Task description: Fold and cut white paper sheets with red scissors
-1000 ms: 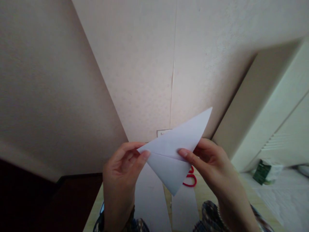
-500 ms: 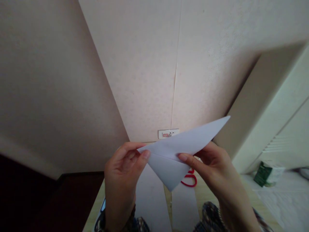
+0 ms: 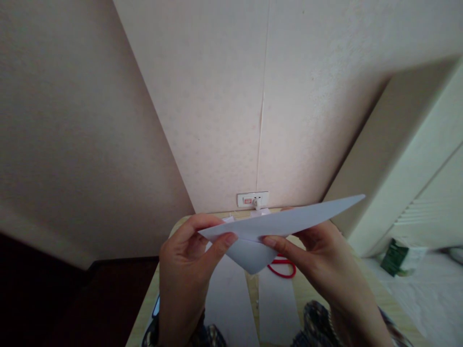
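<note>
Head view: wall (image 3: pixel 213 111) ahead, bench (image 3: pixel 309 284) with flat sheets (image 3: pixel 231 299) below, folded paper (image 3: pixel 285 219) between hands
Long axis runs left to right; left hand (image 3: pixel 191 265) pinches left end, right hand (image 3: pixel 321 255) clamps middle, equally near; right tip uncovered, open air above upper edge; red loop handle (image 3: pixel 282 261) lies beneath, near right thumb

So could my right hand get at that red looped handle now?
Probably not without letting go: your right hand grips folded white paper, which partly hides the red looped handle below.
</note>
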The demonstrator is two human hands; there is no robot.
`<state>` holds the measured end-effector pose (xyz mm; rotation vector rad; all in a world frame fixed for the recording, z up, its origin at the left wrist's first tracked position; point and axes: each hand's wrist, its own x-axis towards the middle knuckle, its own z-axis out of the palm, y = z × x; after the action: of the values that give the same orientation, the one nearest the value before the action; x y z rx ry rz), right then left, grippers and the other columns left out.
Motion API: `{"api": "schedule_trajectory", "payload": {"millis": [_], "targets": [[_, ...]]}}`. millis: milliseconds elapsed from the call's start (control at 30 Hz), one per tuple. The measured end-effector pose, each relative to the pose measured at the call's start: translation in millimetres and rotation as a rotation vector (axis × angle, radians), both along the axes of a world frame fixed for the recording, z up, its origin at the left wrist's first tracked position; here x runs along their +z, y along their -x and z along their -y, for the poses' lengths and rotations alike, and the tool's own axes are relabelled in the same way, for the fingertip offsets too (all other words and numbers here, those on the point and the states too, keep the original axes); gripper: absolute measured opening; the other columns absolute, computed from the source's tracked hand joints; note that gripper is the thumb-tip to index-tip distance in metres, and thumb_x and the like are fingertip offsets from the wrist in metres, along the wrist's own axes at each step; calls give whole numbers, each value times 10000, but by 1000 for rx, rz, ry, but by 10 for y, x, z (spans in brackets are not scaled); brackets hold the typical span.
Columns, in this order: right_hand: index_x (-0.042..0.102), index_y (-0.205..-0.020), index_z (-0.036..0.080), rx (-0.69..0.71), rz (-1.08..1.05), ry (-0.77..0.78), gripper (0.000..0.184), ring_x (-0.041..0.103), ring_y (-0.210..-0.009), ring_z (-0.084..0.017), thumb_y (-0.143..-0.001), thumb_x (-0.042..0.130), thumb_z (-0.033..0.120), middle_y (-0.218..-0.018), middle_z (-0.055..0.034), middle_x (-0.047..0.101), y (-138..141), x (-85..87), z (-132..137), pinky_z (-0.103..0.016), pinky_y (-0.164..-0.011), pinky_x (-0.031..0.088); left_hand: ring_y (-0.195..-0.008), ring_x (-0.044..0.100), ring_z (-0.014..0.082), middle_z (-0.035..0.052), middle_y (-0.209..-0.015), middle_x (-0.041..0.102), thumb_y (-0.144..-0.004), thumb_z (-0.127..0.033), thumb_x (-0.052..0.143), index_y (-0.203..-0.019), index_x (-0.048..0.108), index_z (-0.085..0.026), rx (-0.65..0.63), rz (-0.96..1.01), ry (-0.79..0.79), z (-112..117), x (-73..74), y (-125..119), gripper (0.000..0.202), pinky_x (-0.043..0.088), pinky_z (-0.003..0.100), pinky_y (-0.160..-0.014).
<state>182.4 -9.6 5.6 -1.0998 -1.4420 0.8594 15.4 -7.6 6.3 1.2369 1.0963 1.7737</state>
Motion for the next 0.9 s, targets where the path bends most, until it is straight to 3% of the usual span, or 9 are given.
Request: {"api": "schedule_trajectory", "payload": {"millis": [233,433,533,667,800,900], "targets": [[729,-761,220,60,18,12,102,636,-636,-185,-741,722,320,-730,-23,733,-17,49,-29,-275,-533,484,-581,622,73,-68,-616,666,-630,-79,763,-665,706,-223,81,-6,-75,-7,12,-13,159,494,122,-555],[642,-634,197,69,103,-32,142,580,-593,-126,-760,702,224,-608,27,646,8,123,-15,-211,-509,422,-577,630,76,-66,-618,694,-653,-124,763,-692,689,-222,58,133,-28,-45,-25,-16,129,509,128,-568],[651,-639,195,56,82,-84,155,574,-602,-115,-784,699,221,-612,32,643,-2,106,-13,-210,-570,439,-589,630,97,-47,-636,696,-654,-191,787,-705,678,-212,7,149,24,-62,-47,5,123,506,152,-559],[673,-664,206,3,45,-106,152,582,-610,-127,-798,705,269,-641,24,667,-80,82,-31,-221,-576,442,-633,646,139,-7,-683,708,-628,-212,807,-731,695,-183,-112,15,149,-70,-32,46,155,503,190,-557],[673,-642,205,6,129,-86,181,587,-587,-137,-801,698,287,-616,15,668,-165,121,-50,-231,-561,441,-660,672,166,23,-726,746,-619,-175,801,-758,722,-177,-283,-76,240,-44,30,63,160,508,215,-575],[649,-608,203,10,190,-84,205,585,-556,-134,-799,678,271,-586,18,663,-187,162,-59,-224,-529,438,-697,687,172,43,-824,772,-653,-190,791,-830,740,-186,-338,-90,304,-31,47,64,184,516,229,-599]]}}
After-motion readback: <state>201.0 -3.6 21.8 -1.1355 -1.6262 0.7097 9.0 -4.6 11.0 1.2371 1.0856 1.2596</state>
